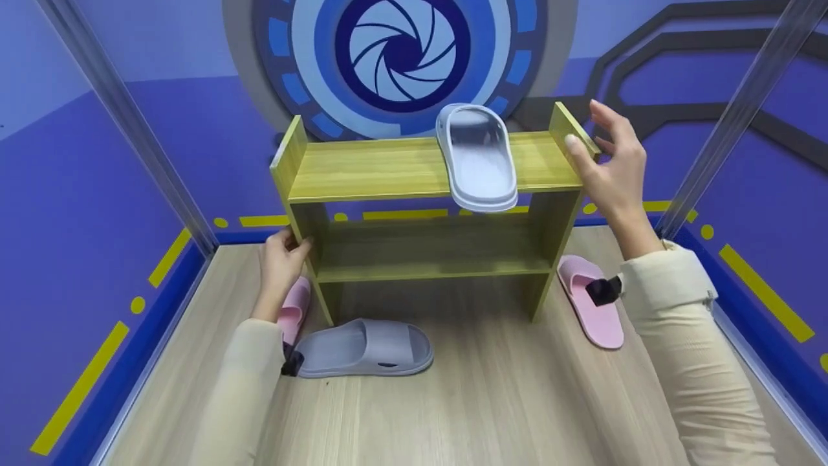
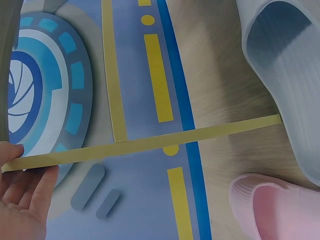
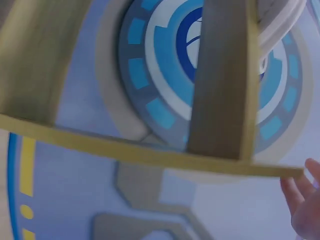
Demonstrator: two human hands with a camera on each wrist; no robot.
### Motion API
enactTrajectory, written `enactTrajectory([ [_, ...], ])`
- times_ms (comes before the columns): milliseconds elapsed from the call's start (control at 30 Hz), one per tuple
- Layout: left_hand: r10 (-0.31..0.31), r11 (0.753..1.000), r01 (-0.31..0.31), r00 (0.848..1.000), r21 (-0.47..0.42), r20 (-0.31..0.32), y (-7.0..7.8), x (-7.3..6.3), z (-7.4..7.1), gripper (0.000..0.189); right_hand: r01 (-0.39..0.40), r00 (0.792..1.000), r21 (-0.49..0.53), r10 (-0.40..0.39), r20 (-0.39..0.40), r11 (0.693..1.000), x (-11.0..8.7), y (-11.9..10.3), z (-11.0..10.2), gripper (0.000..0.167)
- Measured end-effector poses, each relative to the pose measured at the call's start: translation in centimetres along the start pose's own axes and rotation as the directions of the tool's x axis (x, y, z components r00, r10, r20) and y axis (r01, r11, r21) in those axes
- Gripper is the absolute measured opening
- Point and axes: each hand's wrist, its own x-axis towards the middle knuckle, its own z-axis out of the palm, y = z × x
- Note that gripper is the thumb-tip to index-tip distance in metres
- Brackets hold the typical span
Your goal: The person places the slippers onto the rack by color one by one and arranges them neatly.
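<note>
A yellow-green wooden shoe rack stands upright on the floor. My left hand pinches the front edge of its left side panel, thumb on one face and fingers on the other, as the left wrist view also shows. At the top of the right side panel is my right hand, fingers extended and spread around the panel's corner; in the right wrist view its fingertips reach the panel's end. A light grey clog lies on the top shelf, its front end jutting past the shelf edge.
A grey slide lies sideways before the rack's left foot. One pink slipper is partly hidden behind my left wrist; another pink slipper lies right of the rack. Printed walls with metal corner posts enclose the wooden floor.
</note>
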Motion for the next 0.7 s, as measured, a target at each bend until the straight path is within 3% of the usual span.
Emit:
enactTrajectory([
  [133, -0.007, 1.000, 0.007, 1.000, -0.009, 0.004, 0.0, 0.0, 0.0, 0.018, -0.022, 1.000, 0.076, 0.022, -0.005, 0.997, -1.8, 0.6, -0.5, 0.051],
  [433, -0.002, 1.000, 0.002, 1.000, -0.012, 0.007, 0.0, 0.0, 0.0, 0.018, -0.124, 0.991, 0.178, 0.113, 0.068, 0.976, -5.5, 5.0, -0.3, 0.060],
  [700, 0.004, 1.000, -0.004, 1.000, 0.011, -0.006, 0.1, -0.1, 0.0, 0.017, -0.268, 0.952, 0.145, 0.239, 0.190, 0.952, -8.5, 7.8, 0.3, 0.065],
])
